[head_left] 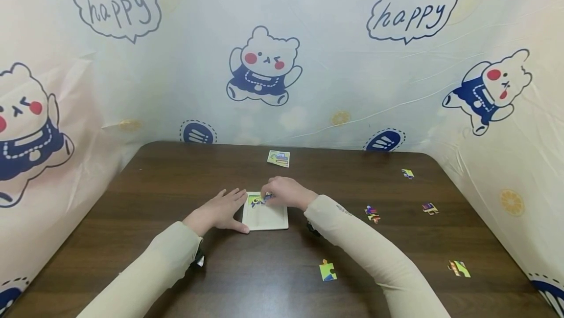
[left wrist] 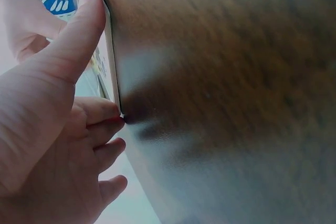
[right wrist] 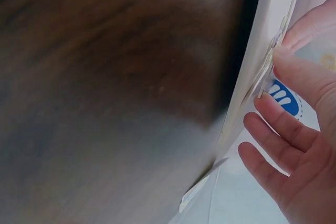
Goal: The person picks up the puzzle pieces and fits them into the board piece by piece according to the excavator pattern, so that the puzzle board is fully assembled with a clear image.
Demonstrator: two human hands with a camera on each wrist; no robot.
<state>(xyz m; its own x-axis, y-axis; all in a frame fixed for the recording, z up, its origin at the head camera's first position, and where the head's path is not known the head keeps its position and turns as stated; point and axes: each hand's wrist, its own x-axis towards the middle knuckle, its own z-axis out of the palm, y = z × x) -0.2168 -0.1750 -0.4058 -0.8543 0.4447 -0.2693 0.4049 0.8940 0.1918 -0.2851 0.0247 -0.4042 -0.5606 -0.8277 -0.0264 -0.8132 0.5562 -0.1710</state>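
Evidently, the spread left hand touches the square white tray between both hands, while the right hand pinches a thin, multicoloured puzzle piece at its far side. Pressing that down misaligned could bend it or dislodge the green-and-blue piece just left of the right hand.

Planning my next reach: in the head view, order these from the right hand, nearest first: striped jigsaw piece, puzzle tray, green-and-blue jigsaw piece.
1. Puzzle tray, under the right hand.
2. Green-and-blue jigsaw piece, nearer the camera.
3. Striped jigsaw piece, far lower right.
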